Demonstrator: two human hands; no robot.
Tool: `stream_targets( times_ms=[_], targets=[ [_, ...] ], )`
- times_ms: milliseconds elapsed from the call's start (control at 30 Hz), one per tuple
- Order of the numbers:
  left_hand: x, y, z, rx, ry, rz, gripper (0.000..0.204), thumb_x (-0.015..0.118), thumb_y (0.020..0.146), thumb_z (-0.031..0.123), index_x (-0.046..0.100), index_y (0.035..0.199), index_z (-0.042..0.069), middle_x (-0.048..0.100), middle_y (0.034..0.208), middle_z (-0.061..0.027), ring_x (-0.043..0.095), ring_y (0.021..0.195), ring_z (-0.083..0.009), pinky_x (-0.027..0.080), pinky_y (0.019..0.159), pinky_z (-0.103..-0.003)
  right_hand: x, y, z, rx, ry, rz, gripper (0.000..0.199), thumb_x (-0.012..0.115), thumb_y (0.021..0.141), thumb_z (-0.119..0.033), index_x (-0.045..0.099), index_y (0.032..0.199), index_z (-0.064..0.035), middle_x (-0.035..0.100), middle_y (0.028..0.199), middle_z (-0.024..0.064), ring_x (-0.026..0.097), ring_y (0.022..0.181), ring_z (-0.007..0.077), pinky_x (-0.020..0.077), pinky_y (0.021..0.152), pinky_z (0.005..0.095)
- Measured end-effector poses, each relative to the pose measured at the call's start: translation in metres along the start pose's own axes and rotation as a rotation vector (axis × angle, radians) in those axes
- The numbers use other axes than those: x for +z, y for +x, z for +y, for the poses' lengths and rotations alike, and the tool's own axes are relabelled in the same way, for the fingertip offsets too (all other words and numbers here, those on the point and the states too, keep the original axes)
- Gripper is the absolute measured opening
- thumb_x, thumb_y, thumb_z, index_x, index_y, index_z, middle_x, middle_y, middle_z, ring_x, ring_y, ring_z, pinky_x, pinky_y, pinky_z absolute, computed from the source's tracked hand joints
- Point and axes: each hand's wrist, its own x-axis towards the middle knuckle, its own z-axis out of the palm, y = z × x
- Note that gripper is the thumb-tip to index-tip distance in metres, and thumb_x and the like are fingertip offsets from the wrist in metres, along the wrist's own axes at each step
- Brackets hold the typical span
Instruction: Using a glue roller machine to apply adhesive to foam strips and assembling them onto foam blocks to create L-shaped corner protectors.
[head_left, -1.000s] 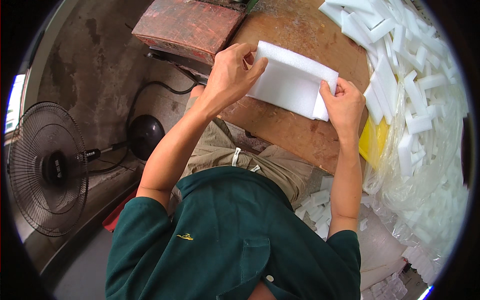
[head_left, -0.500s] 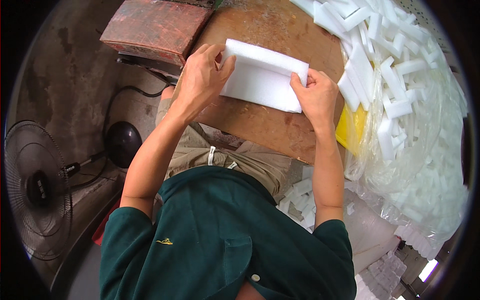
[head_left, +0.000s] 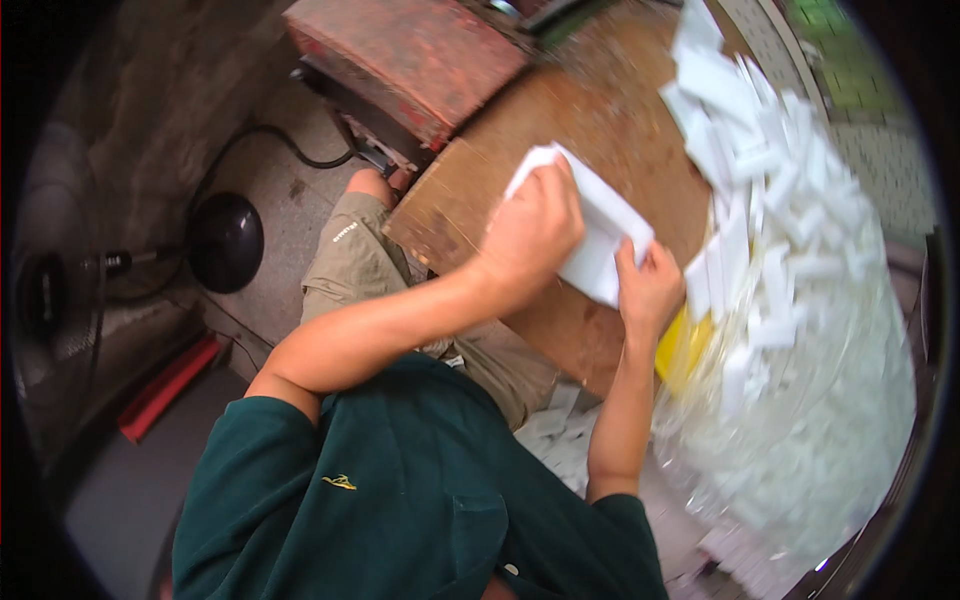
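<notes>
A white foam piece (head_left: 606, 262) with a raised strip along its far edge is held between my hands above the brown wooden table. My left hand (head_left: 535, 225) is closed at its left end, partly blurred, with its fingertips hidden behind the knuckles. At the right end, my right hand (head_left: 650, 285) grips the foam, its thumb on the upper face and the other fingers behind. The foam slants down to the right, its left end partly covered by my left hand.
Beyond the table (head_left: 590, 105) on the left stands a worn red metal box (head_left: 405, 60). A clear plastic bag (head_left: 790, 430) heaped with white foam offcuts (head_left: 765, 190) fills the right side, beside something yellow (head_left: 683, 345). A black fan base (head_left: 226, 243) is at far left.
The view has turned, so the table and box appear further right. My left hand has come across the foam's left end toward my right hand, and the foam is tilted more.
</notes>
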Motion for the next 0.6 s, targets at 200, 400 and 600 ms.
stream_targets(
  times_ms=[200,400,600],
  targets=[
    [-0.011,-0.005,0.009,-0.024,0.11,-0.116,0.05,0.056,0.083,0.012,0.063,0.126,-0.011,0.058,0.09,-0.0189,0.049,0.071,-0.018,0.037,0.055,-0.023,0.005,-0.005,-0.002,0.052,0.053,-0.051,0.021,0.075,0.086,-0.011,0.064,0.08,0.005,0.043,0.065,-0.0046,0.036,0.058,0.006,0.0292,0.05,0.0266],
    [-0.011,-0.002,-0.008,0.009,-0.021,-0.117,0.05,0.056,0.083,0.012,0.063,0.126,-0.013,0.058,0.091,-0.0203,0.049,0.072,-0.0183,0.037,0.055,-0.022,0.004,-0.005,-0.001,0.055,-0.022,-0.095,0.016,0.075,0.082,-0.009,0.065,0.079,0.0024,0.045,0.063,0.0017,0.04,0.054,0.0124,0.0319,0.05,0.0321],
    [-0.005,0.004,-0.018,0.03,-0.15,-0.11,0.051,0.058,0.081,0.01,0.06,0.126,-0.015,0.06,0.098,-0.0233,0.055,0.076,-0.019,0.046,0.056,-0.02,0.003,-0.003,-0.003,0.03,-0.095,-0.098,0.022,0.074,0.083,-0.012,0.061,0.075,0.0025,0.047,0.063,0.0074,0.044,0.053,0.019,0.0337,0.05,0.0367]
  ],
)
